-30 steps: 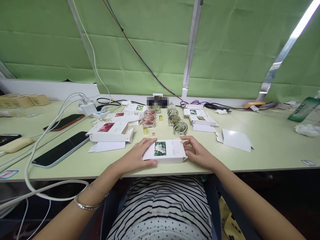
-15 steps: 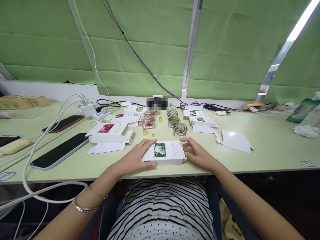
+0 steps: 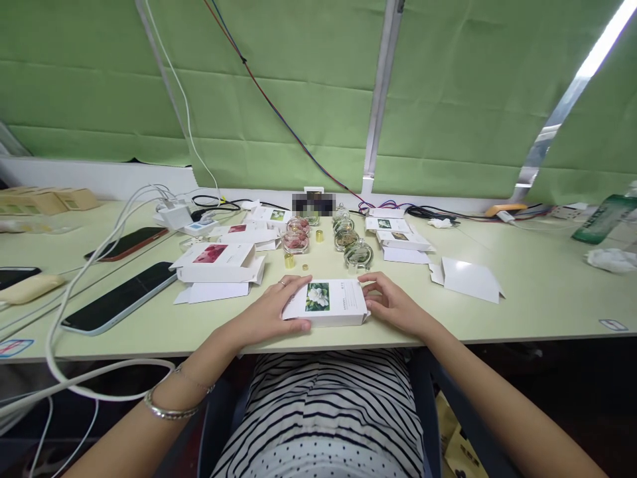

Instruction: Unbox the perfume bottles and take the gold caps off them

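A white carton [image 3: 343, 302] with a white flower picture lies flat near the front edge of the table. My left hand [image 3: 273, 309] grips its left end, thumb along the near side and fingers over the far edge. At the other end, my right hand [image 3: 391, 305] has curled fingers at the carton's end flap; the fingertips are partly hidden there. Just beyond the carton stand round glass bottles: a greenish bottle [image 3: 358, 253] and a pink-filled bottle [image 3: 295, 241]. Near them are a gold cap [image 3: 289, 261] and a small gold ring [image 3: 305, 267].
Opened cartons lie on the left [image 3: 213, 262] and on the right [image 3: 401, 240]. A folded white card [image 3: 470, 279] rests farther right. Phones [image 3: 119, 299] and a looping white cable [image 3: 54, 332] occupy the left side. A green bottle [image 3: 602, 219] lies tilted at far right.
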Demonstrator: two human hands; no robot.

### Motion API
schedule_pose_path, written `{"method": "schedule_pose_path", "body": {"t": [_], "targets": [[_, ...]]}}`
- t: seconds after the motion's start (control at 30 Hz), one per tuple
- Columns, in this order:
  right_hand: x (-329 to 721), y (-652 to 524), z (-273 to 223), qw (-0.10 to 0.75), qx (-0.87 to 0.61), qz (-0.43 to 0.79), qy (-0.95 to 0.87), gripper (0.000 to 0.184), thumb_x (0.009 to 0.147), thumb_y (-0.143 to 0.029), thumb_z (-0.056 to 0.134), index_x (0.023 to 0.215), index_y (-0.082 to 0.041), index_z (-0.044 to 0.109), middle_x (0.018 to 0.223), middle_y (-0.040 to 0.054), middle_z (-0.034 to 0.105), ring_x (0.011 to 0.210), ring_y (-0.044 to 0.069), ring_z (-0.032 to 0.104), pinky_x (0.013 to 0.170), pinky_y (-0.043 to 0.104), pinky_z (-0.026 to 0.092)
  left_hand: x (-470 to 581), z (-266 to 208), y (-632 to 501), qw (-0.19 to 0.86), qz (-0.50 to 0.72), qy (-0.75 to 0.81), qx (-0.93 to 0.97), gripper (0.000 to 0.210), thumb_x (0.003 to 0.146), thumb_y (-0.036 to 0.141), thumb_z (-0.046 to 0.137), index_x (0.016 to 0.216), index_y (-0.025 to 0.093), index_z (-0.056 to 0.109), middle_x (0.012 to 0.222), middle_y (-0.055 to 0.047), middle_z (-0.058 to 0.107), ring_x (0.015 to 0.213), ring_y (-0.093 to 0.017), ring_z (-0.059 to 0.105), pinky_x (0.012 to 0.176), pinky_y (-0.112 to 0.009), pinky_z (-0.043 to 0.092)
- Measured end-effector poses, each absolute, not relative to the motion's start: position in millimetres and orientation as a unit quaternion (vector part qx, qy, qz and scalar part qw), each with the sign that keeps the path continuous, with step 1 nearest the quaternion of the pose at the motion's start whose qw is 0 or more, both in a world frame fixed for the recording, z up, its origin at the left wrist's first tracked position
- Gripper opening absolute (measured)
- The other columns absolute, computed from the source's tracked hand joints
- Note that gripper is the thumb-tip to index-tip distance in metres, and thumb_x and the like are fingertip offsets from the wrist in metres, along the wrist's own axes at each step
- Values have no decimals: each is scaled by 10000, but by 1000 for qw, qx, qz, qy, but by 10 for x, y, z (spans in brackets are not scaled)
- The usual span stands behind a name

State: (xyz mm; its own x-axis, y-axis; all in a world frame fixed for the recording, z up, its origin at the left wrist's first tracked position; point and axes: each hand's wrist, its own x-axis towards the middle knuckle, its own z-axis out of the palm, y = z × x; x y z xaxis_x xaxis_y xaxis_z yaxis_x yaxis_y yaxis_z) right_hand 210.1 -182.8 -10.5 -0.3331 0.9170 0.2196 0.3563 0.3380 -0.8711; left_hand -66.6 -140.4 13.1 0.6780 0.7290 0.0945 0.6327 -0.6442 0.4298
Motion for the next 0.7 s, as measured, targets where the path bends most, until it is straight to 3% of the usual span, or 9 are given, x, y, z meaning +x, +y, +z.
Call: {"method": "schedule_pose_path", "body": {"t": [0.37,0.7], "targets": [[2092,-1828,-110,375,-439,382,-721,360,805,-244,514,1139,-221,383,981,44,522,963,143,549,916,384,452,-663,130,-1401,179,129,381,898,785,727,612,514,1364,245,238,1368,-91,293,1231,-278,331,1012,-379,290],[2073,-1835,-83,349,-466,266,-768,327,810,-295,513,1123,-231,442,1104,60,516,996,177,520,910,396,432,-665,134,-1406,185,128,386,895,790,727,606,519,1367,243,233,1371,-92,288,1232,-281,330,1014,-376,292]]}}
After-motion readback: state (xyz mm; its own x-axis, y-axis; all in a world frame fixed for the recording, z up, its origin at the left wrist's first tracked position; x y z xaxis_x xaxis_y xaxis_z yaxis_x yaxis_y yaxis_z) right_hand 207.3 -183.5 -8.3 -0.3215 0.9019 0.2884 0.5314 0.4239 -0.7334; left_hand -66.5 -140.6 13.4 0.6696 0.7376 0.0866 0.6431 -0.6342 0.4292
